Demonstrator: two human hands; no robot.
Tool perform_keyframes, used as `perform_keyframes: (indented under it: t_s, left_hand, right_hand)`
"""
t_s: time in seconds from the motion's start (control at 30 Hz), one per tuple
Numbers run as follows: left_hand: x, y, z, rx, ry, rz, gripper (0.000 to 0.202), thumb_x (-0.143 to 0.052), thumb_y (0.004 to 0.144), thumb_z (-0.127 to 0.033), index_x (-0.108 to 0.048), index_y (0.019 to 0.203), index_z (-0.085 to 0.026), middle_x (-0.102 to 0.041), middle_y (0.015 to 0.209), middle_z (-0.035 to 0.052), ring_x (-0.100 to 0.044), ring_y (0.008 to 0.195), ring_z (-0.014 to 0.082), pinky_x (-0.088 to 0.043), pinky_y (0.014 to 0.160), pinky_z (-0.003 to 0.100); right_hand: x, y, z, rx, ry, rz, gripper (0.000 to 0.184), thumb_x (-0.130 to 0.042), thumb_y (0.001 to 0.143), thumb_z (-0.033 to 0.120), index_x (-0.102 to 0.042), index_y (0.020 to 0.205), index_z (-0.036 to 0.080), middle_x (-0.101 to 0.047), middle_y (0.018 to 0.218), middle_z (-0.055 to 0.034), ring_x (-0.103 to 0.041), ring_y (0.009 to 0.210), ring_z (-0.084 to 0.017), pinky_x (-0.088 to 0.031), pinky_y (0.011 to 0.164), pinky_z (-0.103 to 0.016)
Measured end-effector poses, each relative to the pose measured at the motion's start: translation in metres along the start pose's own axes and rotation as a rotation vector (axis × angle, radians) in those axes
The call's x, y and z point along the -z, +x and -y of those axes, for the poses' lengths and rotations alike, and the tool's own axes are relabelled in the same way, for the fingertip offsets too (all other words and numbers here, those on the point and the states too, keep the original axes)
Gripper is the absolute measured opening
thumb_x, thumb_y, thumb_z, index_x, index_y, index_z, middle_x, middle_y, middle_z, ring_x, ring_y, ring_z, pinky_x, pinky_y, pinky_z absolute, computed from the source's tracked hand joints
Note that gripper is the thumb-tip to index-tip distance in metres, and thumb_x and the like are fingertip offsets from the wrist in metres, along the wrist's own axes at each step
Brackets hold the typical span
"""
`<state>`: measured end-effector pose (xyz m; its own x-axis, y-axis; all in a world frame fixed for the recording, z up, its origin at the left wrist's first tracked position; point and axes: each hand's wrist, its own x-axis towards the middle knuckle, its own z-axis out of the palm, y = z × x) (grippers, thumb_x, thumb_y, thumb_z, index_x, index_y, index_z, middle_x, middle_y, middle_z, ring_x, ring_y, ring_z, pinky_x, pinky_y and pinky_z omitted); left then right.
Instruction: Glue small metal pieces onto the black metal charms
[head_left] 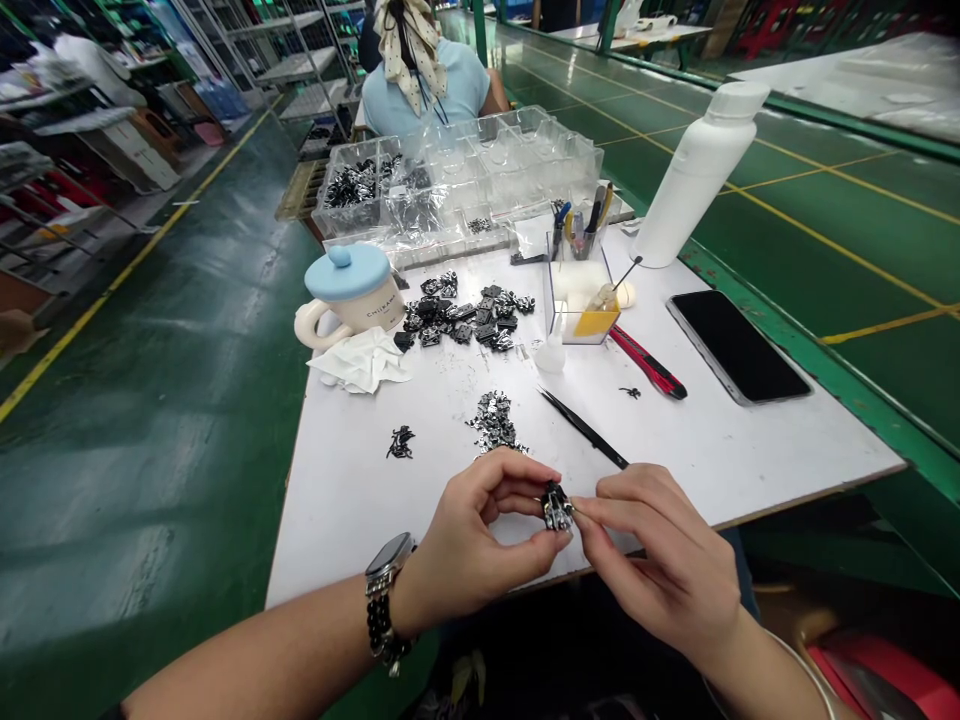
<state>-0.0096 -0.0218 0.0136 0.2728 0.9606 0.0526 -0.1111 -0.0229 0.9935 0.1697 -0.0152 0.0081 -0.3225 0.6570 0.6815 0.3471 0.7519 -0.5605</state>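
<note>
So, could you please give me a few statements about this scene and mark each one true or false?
1. The left hand and the right hand both pinch a small black-and-silver part. True.
2. The right hand holds the tweezers. False: the tweezers lie on the table, apart from both hands.
3. The watch is on the right wrist. False: the watch is on the left wrist.
4. The mug has a red lid. False: the mug has a pale blue lid.
5. A smartphone lies screen up on the table. True.
</note>
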Motion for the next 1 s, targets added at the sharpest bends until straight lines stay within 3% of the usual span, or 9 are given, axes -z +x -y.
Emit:
perform_keyframes:
  t_s: [0.67, 1.0]
  left_hand:
    - [-0.0003, 0.0013, -0.0001, 0.002, -0.004, -0.009, 0.036, -0.075, 0.07, -0.007, -0.06, 0.102, -0.017, -0.063, 0.095, 0.0037, -0.065, 0.088, 0.0136, -0.057, 0.079, 0.017]
    - [-0.0008, 0.0004, 0.0009, 0.006, 0.0, -0.005, 0.036, -0.074, 0.071, -0.007, -0.06, 0.103, -0.017, -0.062, 0.095, 0.0036, -0.064, 0.089, 0.0128, -0.056, 0.079, 0.016]
  right_hand:
    - [0.0011, 0.0004, 0.002, -0.02, -0.011, -0.012, 0.028, -0.055, 0.08, -0.001, -0.061, 0.101, 0.015, -0.057, 0.078, -0.0054, -0.053, 0.071, -0.016, -0.046, 0.06, -0.032]
    - [0.0012, -0.0016, 0.0007, 0.029, -0.066, 0.01, 0.028, -0.056, 0.078, -0.003, -0.06, 0.101, 0.013, -0.058, 0.079, -0.0065, -0.053, 0.07, -0.016, -0.046, 0.061, -0.033]
